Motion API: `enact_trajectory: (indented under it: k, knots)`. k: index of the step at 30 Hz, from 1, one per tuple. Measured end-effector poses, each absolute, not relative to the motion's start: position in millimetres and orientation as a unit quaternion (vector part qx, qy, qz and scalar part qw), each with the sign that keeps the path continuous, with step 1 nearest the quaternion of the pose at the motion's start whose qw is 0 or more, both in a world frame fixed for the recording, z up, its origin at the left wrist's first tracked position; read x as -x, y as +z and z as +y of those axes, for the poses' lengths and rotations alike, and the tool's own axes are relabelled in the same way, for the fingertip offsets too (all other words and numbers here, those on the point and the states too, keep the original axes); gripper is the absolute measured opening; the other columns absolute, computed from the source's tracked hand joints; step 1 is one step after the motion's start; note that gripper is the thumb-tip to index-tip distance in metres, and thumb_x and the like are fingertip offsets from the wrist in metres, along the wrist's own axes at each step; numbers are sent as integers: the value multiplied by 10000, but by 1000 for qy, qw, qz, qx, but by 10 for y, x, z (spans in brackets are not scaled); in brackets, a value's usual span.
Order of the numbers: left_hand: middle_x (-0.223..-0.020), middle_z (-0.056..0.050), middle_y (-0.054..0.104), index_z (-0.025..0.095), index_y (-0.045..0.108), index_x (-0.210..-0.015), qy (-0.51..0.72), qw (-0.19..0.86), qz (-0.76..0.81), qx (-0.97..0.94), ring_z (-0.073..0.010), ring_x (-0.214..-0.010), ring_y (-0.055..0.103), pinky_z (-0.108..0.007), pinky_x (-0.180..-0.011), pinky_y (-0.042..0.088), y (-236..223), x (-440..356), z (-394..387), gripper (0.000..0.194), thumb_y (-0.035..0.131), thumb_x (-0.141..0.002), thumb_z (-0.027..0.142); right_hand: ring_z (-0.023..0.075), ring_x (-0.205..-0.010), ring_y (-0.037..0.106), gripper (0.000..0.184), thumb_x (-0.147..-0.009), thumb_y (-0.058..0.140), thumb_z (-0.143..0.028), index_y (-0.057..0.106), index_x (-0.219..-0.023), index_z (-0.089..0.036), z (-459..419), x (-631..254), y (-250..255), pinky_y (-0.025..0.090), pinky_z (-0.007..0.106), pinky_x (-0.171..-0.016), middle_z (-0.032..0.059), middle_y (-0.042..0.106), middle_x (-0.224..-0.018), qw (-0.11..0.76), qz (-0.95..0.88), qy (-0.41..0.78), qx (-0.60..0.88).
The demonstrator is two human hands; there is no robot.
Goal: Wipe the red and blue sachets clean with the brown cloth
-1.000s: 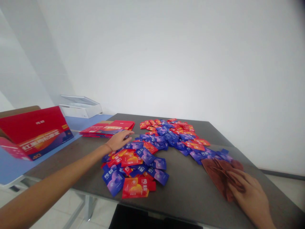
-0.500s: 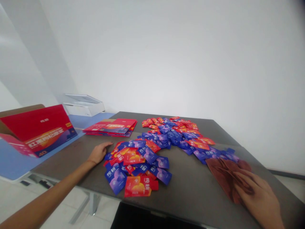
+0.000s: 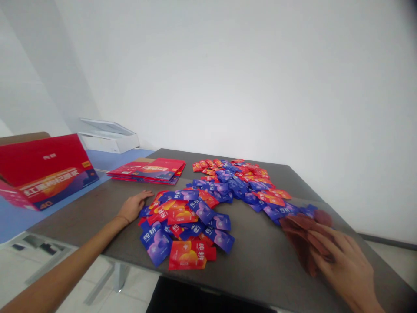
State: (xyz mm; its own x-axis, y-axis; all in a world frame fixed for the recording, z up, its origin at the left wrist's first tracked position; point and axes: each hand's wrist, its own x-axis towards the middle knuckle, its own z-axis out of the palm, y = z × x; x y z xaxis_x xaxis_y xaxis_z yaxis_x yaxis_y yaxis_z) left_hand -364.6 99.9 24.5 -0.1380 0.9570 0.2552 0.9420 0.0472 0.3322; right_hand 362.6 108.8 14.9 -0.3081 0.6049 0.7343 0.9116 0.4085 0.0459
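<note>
- My left hand (image 3: 133, 207) is lying palm down on the counter, with its fingers (image 3: 145, 199) open and gripping nothing; the fingertips are stopping just beside the near edge of the sachet pile;
- My right hand (image 3: 342, 261) is resting on a reddish-brown cloth (image 3: 298, 230), with its fingers (image 3: 322, 237) spread and lying across the top; I cannot tell whether they are pinching it or only pressing on it;
- The reddish-brown cloth is lying in a loose, crumpled heap near the counter's right edge, with its upper end touching the tail of the far sachet pile;
- The near sachet pile (image 3: 182, 221) is spreading between my two hands, closer to my left; its red and blue sachets are overlapping, with a red sachet (image 3: 187, 255) and a blue sachet (image 3: 155, 247) lying at its front;
- The far sachet pile (image 3: 236, 184) is stretching across the counter (image 3: 260, 265) behind the near one, almost touching it and curving toward the cloth;
- A stack of flattened red cartons (image 3: 146, 171) is lying on the counter's far left corner, well apart from my left hand;
- An open red carton (image 3: 42, 171) is standing on a blue tabletop (image 3: 124, 161) beyond the counter's left edge, near a white box (image 3: 107, 141) whose lid is standing raised;
- A plain white wall (image 3: 228, 78) is rising behind everything.
</note>
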Motion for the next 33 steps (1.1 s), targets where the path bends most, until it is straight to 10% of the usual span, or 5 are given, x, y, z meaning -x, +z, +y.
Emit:
enact_trajectory:
  k: [25, 33]
  knots:
    - [-1269, -101, 771, 156, 727, -1278, 244, -32, 719, -650, -325, -1170, 729, -497, -1071, 550, 540, 3513, 1116, 553, 417, -823, 202, 321, -1230, 646, 376, -887, 660, -247, 730, -1251, -308, 1297, -2278, -72, 569, 545, -1007, 89, 665, -1367, 374, -830, -25, 413]
    - [-1368, -94, 705, 219, 646, -1375, 134, -65, 510, -847, -242, -1238, 680, -379, -1063, 536, 1307, 1541, 1663, 406, 380, -1068, 241, 321, -1244, 637, 418, -850, 665, -197, 730, -1246, -314, 1255, -2228, 1, 576, 525, -1004, 83, 657, -1388, 375, -827, -24, 419]
